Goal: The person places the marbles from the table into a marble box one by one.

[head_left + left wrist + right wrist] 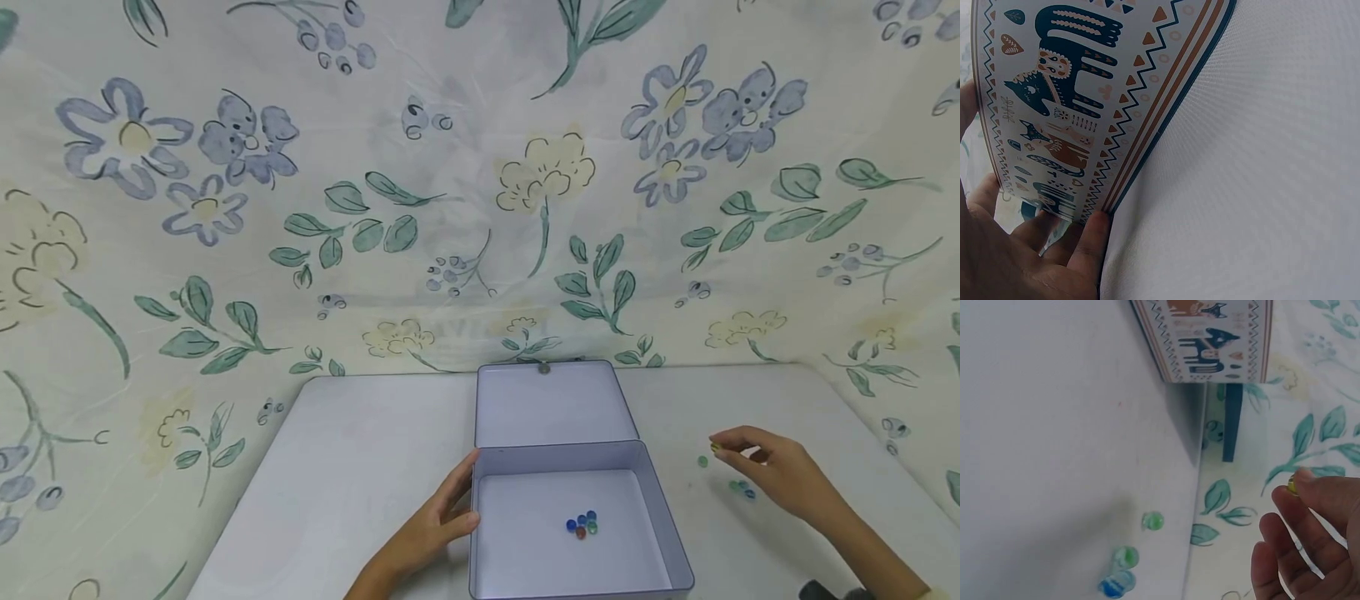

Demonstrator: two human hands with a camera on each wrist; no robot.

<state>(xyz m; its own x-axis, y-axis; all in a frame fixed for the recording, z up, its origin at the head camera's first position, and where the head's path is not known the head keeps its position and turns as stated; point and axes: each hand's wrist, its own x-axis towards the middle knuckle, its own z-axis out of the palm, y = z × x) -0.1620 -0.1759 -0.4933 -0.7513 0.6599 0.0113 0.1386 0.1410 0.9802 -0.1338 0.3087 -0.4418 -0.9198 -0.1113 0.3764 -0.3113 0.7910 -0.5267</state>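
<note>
A yellow marble (1292,485) is pinched between the thumb and index finger of my right hand (780,471), held above the table to the right of the box. The other fingers of that hand are spread in the right wrist view. My left hand (435,525) rests against the outer left wall of an open pale tin box (525,500). Inside the box lie several marbles: blue ones (572,526), a brown one (581,533) and a green one (592,528). A single green marble (702,461) lies on the table below my right fingertips.
Near it sits a small cluster of green and blue marbles (1126,557). The hinged lid (551,408) stands open at the back. Beneath everything is a white table (360,450), with a floral cloth (450,208) behind. A dark object (817,592) shows at the bottom right edge.
</note>
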